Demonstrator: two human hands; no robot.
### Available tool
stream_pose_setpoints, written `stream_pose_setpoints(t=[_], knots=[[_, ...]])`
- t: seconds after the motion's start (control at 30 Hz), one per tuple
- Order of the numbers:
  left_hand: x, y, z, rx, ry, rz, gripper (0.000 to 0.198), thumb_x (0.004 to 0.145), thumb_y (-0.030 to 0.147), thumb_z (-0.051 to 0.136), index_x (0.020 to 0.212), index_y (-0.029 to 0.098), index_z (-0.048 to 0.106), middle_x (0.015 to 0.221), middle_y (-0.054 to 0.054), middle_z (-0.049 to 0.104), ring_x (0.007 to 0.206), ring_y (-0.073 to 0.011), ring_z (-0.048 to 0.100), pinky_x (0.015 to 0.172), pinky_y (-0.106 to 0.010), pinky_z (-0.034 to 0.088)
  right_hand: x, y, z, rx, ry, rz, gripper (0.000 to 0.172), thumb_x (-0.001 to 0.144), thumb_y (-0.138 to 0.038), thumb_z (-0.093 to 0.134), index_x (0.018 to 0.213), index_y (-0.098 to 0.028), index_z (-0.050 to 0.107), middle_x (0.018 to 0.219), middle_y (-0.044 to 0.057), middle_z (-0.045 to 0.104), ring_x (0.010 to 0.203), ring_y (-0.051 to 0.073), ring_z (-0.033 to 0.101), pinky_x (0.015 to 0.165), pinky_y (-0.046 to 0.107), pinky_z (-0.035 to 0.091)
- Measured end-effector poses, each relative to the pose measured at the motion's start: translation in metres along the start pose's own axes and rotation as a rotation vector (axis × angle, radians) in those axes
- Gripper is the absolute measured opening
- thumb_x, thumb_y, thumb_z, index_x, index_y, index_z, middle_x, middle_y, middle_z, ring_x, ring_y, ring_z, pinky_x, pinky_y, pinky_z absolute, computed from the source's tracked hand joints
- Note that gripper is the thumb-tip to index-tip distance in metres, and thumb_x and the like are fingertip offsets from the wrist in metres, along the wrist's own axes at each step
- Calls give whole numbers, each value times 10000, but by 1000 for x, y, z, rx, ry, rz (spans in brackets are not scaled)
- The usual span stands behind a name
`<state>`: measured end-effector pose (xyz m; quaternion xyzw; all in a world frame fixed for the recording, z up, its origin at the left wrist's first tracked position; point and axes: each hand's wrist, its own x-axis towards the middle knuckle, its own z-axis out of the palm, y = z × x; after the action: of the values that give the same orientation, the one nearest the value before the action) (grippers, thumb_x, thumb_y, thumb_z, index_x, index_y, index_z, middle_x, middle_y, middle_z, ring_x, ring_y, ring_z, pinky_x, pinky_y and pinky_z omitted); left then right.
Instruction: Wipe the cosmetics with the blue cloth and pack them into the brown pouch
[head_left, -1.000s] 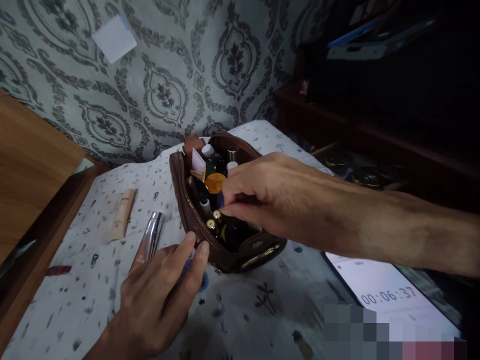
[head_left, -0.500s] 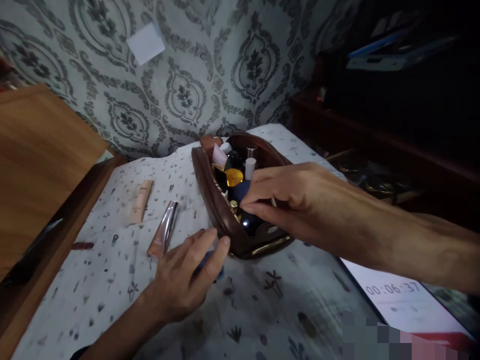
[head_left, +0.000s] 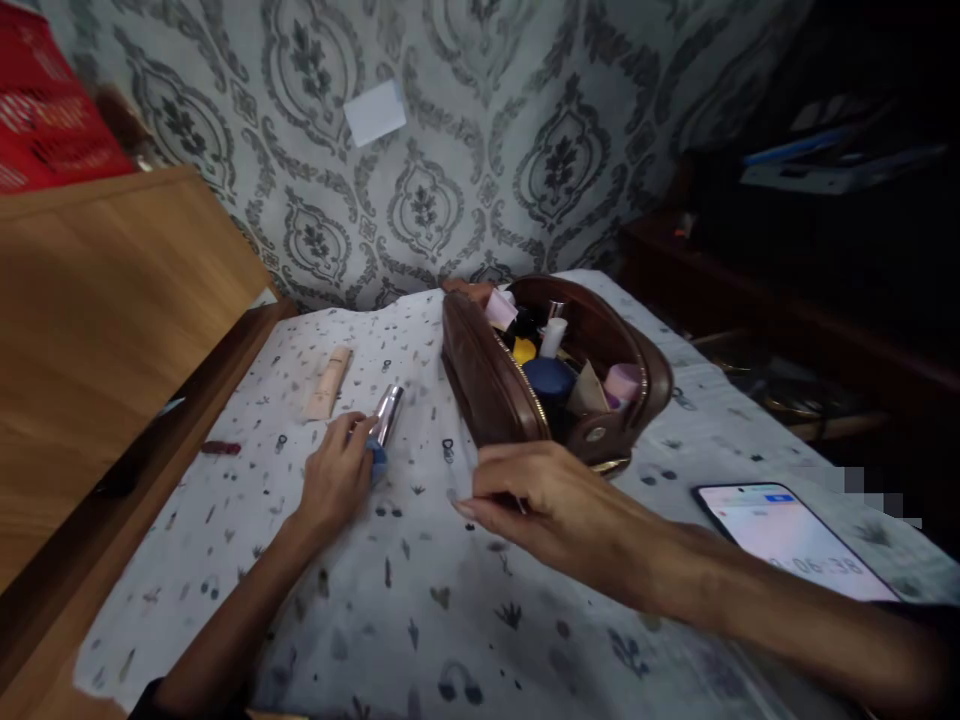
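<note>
My left hand (head_left: 337,468) is closed on a small blue object (head_left: 379,458), mostly hidden under the fingers. Its fingertips are at the lower end of a shiny silver-capped tube (head_left: 388,412) lying on the sheet. A beige tube (head_left: 328,383) lies further left. My right hand (head_left: 529,495) hovers in front of the brown cosmetic bag (head_left: 487,385), thumb and fingers pinched; what is between them, if anything, I cannot make out. The unzipped bag holds a round dark blue item (head_left: 549,377), a white-capped item (head_left: 553,338), a pink-topped item (head_left: 622,382) and others.
A patterned white sheet (head_left: 420,600) covers the surface. To the right, a phone (head_left: 787,540) shows a running timer. A dark red stick (head_left: 221,448) lies at the left, by a wooden panel (head_left: 120,330). Patterned wallpaper (head_left: 420,200) rises behind the bag.
My right hand has come out of the bag to in front of it. My left hand, with the blue object, has moved left from the bag to the silver-capped tube. The camera view has shifted.
</note>
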<state>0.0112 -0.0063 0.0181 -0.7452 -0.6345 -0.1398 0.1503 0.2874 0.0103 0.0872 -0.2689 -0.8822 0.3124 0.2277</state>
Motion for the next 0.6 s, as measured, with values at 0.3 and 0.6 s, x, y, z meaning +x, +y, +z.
stream_pose_setpoints(t=[0.3,0.6], knots=[[-23,-71,0,50,-65,-292,371,936,138,424,1266,194,584,1263,-101,604,1120,-240,601,816,-319,531,42,18,87,224,-25,130,247,880,-257,585,1080,-160,691,901,66,712,738,151,638,635,273,480],[-41,-197,-12,233,-229,-613,434,884,88,399,1252,150,619,1505,-172,439,1337,-361,434,878,-463,537,85,27,146,633,61,343,238,784,-323,617,949,-164,680,696,-1,606,594,135,629,471,211,411]])
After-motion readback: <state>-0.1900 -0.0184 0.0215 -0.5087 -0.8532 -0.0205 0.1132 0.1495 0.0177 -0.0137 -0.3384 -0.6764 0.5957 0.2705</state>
